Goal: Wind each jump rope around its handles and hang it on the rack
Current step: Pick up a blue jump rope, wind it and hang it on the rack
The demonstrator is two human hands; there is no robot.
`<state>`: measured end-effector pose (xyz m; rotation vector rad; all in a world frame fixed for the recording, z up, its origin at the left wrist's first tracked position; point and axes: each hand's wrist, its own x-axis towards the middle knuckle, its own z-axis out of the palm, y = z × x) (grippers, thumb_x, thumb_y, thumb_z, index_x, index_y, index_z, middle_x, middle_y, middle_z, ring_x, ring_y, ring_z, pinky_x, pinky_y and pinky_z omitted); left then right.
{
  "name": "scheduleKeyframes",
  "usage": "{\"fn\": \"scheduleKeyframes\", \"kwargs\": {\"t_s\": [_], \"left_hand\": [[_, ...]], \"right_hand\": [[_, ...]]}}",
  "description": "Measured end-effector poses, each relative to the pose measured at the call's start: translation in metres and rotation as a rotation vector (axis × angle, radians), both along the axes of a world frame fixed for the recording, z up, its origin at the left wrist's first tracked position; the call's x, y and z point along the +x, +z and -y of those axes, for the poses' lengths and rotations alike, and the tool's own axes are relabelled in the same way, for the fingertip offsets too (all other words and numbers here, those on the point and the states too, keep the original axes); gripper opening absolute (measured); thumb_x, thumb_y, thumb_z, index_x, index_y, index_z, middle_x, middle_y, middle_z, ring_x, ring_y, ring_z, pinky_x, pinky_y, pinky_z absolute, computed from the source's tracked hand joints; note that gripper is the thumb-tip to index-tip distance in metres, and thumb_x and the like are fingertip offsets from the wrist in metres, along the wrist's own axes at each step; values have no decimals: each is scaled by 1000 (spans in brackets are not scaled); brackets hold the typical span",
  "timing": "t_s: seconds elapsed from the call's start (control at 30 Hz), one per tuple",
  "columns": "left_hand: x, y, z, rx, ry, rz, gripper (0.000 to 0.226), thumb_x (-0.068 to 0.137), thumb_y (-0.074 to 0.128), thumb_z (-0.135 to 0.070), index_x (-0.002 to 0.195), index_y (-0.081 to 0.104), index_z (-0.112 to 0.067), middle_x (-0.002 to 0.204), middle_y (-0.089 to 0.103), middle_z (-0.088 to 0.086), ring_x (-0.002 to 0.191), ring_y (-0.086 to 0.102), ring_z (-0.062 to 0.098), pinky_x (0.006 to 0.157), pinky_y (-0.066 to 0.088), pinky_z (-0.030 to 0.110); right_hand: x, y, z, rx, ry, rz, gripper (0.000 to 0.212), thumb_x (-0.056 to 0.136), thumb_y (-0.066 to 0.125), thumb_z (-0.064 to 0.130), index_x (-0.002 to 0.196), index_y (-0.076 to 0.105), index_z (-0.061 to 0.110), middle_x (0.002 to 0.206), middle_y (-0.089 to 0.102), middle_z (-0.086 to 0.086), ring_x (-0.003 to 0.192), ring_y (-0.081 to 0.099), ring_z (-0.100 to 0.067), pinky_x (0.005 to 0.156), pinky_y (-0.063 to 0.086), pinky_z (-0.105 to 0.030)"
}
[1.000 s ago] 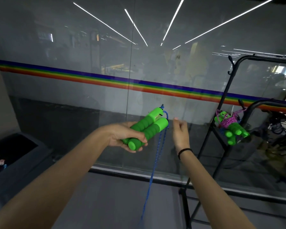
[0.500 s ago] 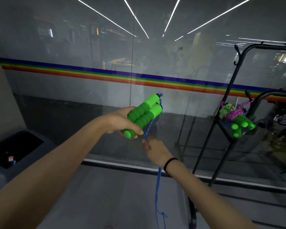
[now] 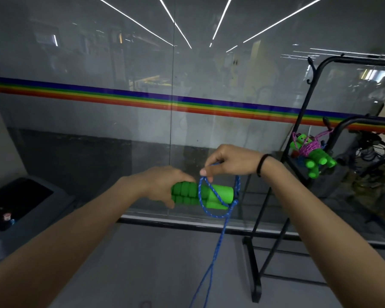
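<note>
Blue rope [image 3: 200, 195], pinched by right hand [image 3: 230, 161], loops handles [image 3: 221, 193] in left hand [image 3: 162, 185].

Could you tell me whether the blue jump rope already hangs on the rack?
No, the left hand grips its green handles while the right hand pinches its cord, off the rack.

I'm looking at what seems to be an office corridor. I'm facing a glass partition wall [image 3: 120, 63] carrying a rainbow stripe [image 3: 120, 100], with long ceiling strip lights [image 3: 140, 21] reflecting in it. A grey floor [image 3: 153, 263] is running beneath, with a black metal rack [image 3: 298, 121] standing on the right and a grey bin [image 3: 20, 203] on the left.
</note>
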<state>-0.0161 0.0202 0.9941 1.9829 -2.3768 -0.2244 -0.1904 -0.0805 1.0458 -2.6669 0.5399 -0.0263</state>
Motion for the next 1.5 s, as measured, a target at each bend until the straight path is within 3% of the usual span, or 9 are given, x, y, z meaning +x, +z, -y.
{"fn": "scheduleKeyframes", "kwargs": {"t_s": [0.2, 0.3, 0.4, 0.57, 0.67, 0.87, 1.13, 1.27, 1.5], "left_hand": [[6, 1, -6, -68, -56, -557, 51, 61, 82, -7, 99, 61, -34, 87, 66, -17, 76, 60, -4, 70, 49, 21], [2, -1, -6, -195, 18, -841, 56, 59, 84, -2, 107, 63, -20, 97, 69, -4, 87, 63, 2, 77, 51, 17], [3, -3, 0, -251, 183, -921, 39, 57, 87, -6, 90, 69, -12, 80, 69, -4, 72, 62, 5, 67, 51, 21], [16, -12, 8, -305, 414, -727, 22, 54, 87, -17, 66, 68, -15, 60, 65, -5, 51, 56, -2, 53, 45, 16], [16, -16, 9, -321, 436, -414, 34, 55, 84, -23, 82, 67, -15, 79, 69, 3, 74, 63, 14, 63, 47, 25], [8, -13, 6, -24, 207, 49, 37, 62, 78, -20, 96, 62, -16, 93, 64, 6, 89, 60, 24, 63, 38, 27], [12, 8, 3, 68, -10, 29, 34, 63, 82, -21, 90, 61, -23, 77, 56, -15, 74, 49, 6, 63, 34, 24], [19, 5, 3, 16, -25, -263, 39, 58, 86, -19, 62, 49, -33, 54, 55, -23, 52, 48, -5, 54, 37, 22], [18, -9, -3, -78, 45, -761, 30, 60, 85, -9, 80, 65, -20, 64, 63, -17, 62, 56, -1, 61, 43, 15]], "right_hand": [[-7, -39, 10, 547, -84, 395, 22, 87, 57, 21, 77, 72, 7, 50, 64, 21, 50, 59, 7, 54, 46, -9], [6, -71, 1, 549, -278, 439, 38, 95, 43, 19, 58, 51, 19, 32, 45, 12, 31, 39, 1, 42, 31, -15], [19, -87, -6, 547, -390, 489, 45, 99, 32, 29, 57, 45, 18, 31, 38, 10, 31, 30, 1, 38, 26, -12], [13, -79, -12, 22, -290, 308, 42, 97, 37, 32, 60, 53, 21, 53, 53, 9, 55, 49, -5, 62, 37, -25], [10, -58, -19, -221, -146, 71, 29, 95, 43, 32, 75, 54, 14, 75, 52, -3, 75, 52, -22, 68, 36, -27], [9, -20, -17, -256, 30, -105, 27, 88, 56, 37, 84, 70, 15, 73, 62, -2, 61, 50, -8, 64, 41, -25], [15, -18, 4, 242, 29, 167, 11, 75, 73, 26, 70, 69, 17, 61, 65, 2, 53, 52, -5, 58, 40, -14], [19, -35, 12, 596, -6, 407, 5, 75, 66, 21, 71, 67, 18, 58, 67, 10, 52, 58, -1, 54, 48, -13], [23, -94, 11, 1114, -239, 818, 11, 85, 58, 22, 75, 57, 18, 49, 63, 10, 45, 59, -1, 44, 46, -14]]}}
